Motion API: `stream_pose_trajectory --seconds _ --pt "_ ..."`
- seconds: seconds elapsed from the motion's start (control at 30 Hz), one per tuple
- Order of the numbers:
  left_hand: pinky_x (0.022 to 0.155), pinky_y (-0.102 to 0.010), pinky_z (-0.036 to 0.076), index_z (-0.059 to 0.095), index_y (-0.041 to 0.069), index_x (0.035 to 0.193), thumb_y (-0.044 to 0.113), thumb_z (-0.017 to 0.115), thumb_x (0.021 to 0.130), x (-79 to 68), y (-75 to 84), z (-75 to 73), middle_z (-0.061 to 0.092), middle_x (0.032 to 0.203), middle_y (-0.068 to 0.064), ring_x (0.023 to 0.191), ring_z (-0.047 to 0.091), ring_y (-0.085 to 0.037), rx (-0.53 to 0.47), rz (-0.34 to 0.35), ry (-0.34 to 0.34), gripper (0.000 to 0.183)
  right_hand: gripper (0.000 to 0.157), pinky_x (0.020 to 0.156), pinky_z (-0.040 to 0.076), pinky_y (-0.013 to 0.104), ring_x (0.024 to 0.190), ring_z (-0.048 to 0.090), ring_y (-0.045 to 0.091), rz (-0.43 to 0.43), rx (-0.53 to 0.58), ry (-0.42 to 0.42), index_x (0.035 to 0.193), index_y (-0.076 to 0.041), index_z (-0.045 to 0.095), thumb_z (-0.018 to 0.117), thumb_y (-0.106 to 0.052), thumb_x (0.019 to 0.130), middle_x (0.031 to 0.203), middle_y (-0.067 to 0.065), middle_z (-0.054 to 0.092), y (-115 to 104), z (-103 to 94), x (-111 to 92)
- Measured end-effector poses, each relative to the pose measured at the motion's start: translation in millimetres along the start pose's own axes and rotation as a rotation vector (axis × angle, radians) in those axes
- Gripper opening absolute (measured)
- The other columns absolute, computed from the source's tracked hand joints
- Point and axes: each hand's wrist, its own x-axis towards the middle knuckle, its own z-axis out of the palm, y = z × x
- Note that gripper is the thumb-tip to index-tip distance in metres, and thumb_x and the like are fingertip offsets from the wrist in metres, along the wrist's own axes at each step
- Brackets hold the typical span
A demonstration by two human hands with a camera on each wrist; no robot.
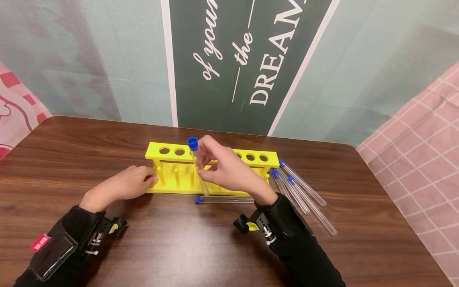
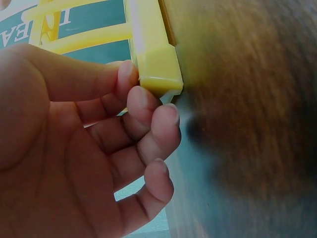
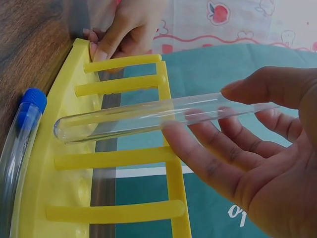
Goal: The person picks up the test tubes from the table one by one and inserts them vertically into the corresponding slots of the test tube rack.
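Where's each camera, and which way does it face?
Head: on the head, facing forward and down at the yellow rack; left hand, right hand, sleeves show.
Left wrist: worn there, facing that hand at the rack's end.
Right wrist: worn there, facing that hand holding a test tube, left hand beyond.
Shared: head and right wrist show both hands.

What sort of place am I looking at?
Probably an indoor staged tabletop, perhaps for practice, rather than a working laboratory: a yellow rack and blue-capped test tubes on a wood-grained table, with a lettered cloth beyond it.
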Motion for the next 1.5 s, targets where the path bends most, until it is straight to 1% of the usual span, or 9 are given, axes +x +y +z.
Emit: stream_pose_trajectory --seconds 0.17,0.4,0.63,0.77,1.0,1.17,1.37,1.5 --pt "0.051 -0.028 0.032 0.052 0.005 0.075 0.010 0.049 0.093 0.0 -0.4 0.0 0.039 0.061 -0.002 0.052 0.036 -0.014 0.003 0.007 0.003 0.019 0.031 0.068 0.051 0.026 0.078 0.056 0.014 -0.004 0.021 0.030 0.100 -0.004 0.042 0.062 0.007 0.079 0.085 0.008 0.051 2 1.7 3" --pt "0.051 -0.028 0.031 0.051 0.005 0.074 0.010 0.048 0.093 0.2 -1.5 0.2 0.039 0.061 -0.002 0.052 0.035 -0.014 0.003 0.016 0.009 0.020 0.031 0.069 0.051 0.027 0.079 0.057 0.015 0.018 0.028 0.056 0.099 -0.005 0.040 0.062 0.006 0.080 0.085 0.008 0.050 4 3.5 8" --pt "0.051 -0.027 0.031 0.051 0.006 0.073 0.011 0.048 0.093 0.3 -2.0 0.9 0.039 0.061 -0.002 0.052 0.035 -0.014 0.002 0.014 0.011 0.020 0.031 0.071 0.050 0.027 0.075 0.056 0.016 -0.004 0.023 0.071 0.098 -0.005 0.039 0.062 0.007 0.079 0.083 0.009 0.051 8 3.2 14" --pt "0.051 -0.027 0.031 0.050 0.006 0.073 0.010 0.048 0.093 0.4 -1.5 0.8 0.039 0.061 -0.002 0.052 0.035 -0.013 0.000 0.016 0.010 0.021 0.031 0.073 0.049 0.027 0.075 0.055 0.015 -0.014 0.010 0.070 0.098 -0.005 0.039 0.062 0.007 0.079 0.082 0.008 0.051 8 2.0 16" --pt "0.051 -0.027 0.031 0.049 0.007 0.072 0.010 0.048 0.093 0.5 -1.3 0.7 0.039 0.061 -0.001 0.051 0.035 -0.013 0.002 0.024 0.014 0.022 0.029 0.073 0.049 0.026 0.079 0.055 0.014 0.002 -0.033 0.073 0.097 -0.005 0.041 0.061 0.006 0.080 0.083 0.007 0.052 6 0.3 23" --pt "0.051 -0.027 0.031 0.050 0.006 0.072 0.010 0.048 0.093 0.8 -1.2 1.0 0.039 0.061 -0.002 0.052 0.035 -0.013 0.002 0.022 0.017 0.021 0.029 0.073 0.048 0.024 0.080 0.056 0.014 -0.015 -0.059 0.075 0.097 -0.005 0.040 0.061 0.005 0.080 0.083 0.007 0.051 5 -1.0 26" --pt "0.051 -0.027 0.031 0.050 0.006 0.072 0.010 0.048 0.093 1.0 -1.8 1.1 0.039 0.061 -0.001 0.052 0.036 -0.013 0.004 0.030 0.018 0.021 0.029 0.073 0.048 0.022 0.080 0.056 0.014 -0.001 -0.061 0.056 0.098 -0.005 0.041 0.062 0.004 0.080 0.083 0.007 0.052 1 -3.2 30" --pt "0.051 -0.027 0.032 0.051 0.006 0.073 0.010 0.048 0.093 0.8 -2.1 1.0 0.039 0.061 -0.002 0.052 0.036 -0.013 0.004 0.033 0.015 0.021 0.029 0.073 0.047 0.022 0.080 0.056 0.014 0.006 -0.064 0.030 0.100 -0.005 0.042 0.062 0.004 0.080 0.082 0.007 0.052 -5 -5.2 36"
